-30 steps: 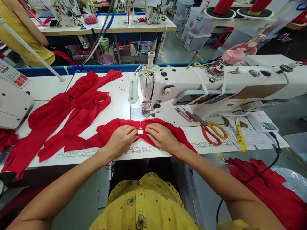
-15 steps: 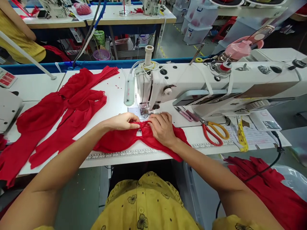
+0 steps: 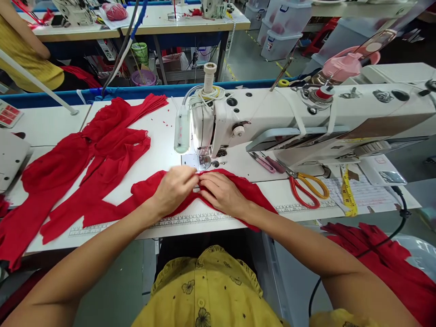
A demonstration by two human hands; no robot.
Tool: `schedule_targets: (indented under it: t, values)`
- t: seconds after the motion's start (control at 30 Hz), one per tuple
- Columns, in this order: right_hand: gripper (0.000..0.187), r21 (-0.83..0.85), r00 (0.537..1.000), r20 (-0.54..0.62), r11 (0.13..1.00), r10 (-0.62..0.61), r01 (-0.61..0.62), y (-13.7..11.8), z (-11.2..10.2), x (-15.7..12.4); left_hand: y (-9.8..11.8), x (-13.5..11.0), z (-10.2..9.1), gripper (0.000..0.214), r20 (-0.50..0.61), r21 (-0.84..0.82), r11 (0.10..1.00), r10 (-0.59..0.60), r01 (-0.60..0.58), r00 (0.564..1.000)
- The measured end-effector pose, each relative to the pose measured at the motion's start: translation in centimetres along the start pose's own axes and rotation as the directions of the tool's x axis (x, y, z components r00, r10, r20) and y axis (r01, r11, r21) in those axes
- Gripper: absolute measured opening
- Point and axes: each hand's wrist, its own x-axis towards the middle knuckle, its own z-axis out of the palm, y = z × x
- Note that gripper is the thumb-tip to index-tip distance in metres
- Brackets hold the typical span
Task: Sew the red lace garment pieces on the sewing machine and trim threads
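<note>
A piece of red fabric (image 3: 252, 200) lies across the front of the sewing table, just before the needle area of a white sewing machine (image 3: 265, 113). My left hand (image 3: 177, 186) is closed on its middle part, the fingertips pinching near the presser foot (image 3: 205, 160). Close against it, my right hand (image 3: 221, 193) holds the same cloth with curled fingers, its fingertips almost meeting the left ones. Exactly what lies between the fingertips is hidden. The fabric's left end spreads under my left forearm.
More red garment pieces (image 3: 91, 150) are heaped at the left. Scissors (image 3: 308, 188), thread snips (image 3: 265, 162) and a yellow tape measure (image 3: 348, 193) lie right of my hands. A printed ruler (image 3: 190, 220) runs along the front edge. A person in yellow (image 3: 27, 50) sits at the far left.
My left hand has turned over and come closer to the right, knuckles now up. The cloth's left part has shifted and spread further left. My right hand stays nearly in place.
</note>
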Motion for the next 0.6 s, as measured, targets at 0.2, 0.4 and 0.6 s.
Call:
schedule_targets:
  t: [0.2,0.4,0.6]
  values:
    - [0.024,-0.049,0.999,0.027,0.998,-0.025,0.026,1.3,-0.8,-0.3,1.0,-2.8,1.0,0.028,-0.097,0.094,0.991,0.105,-0.096,0.99]
    - [0.027,-0.087,1.0,0.012,0.996,-0.003,0.004,1.2,-0.9,-0.2,1.1,-2.7,0.6,0.028,-0.09,0.183,0.983,0.047,-0.03,0.995]
    - [0.028,-0.1,0.999,0.03,0.995,0.013,-0.01,1.4,-0.8,-0.4,1.3,-2.3,0.5,0.026,-0.107,0.144,0.988,-0.04,0.055,0.993]
